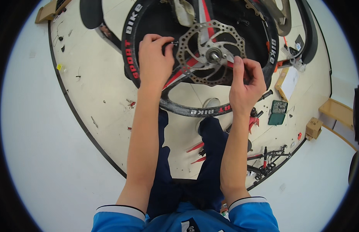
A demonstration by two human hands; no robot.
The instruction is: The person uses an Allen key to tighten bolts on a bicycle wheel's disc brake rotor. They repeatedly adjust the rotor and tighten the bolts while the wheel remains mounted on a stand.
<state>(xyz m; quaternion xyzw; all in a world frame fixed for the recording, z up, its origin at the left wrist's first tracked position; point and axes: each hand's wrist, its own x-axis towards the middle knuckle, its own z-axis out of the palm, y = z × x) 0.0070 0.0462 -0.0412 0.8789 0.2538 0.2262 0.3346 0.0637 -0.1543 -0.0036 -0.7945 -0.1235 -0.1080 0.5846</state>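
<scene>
A bicycle wheel (175,109) with a black rim and red-and-silver spokes lies in front of me. On its hub sits a round silver disc brake rotor (184,65), full of holes, with a threaded axle end (215,57) at its centre. My left hand (156,62) is at the rotor's left edge, thumb and forefinger curled toward each other around a tiny dark metallic piece, too small to name. At the rotor's right side, my right hand (247,83) has its fingers pinched close to the disc. What lies between those fingertips is hidden.
Under the wheel is a black seat-like surface (156,23) with dark curved arms (308,34). A green case (278,112) of small parts, a white-topped box (288,83), bicycle frame parts (264,164) and scattered bits lie on the tiled floor. A cardboard box (314,127) stands right.
</scene>
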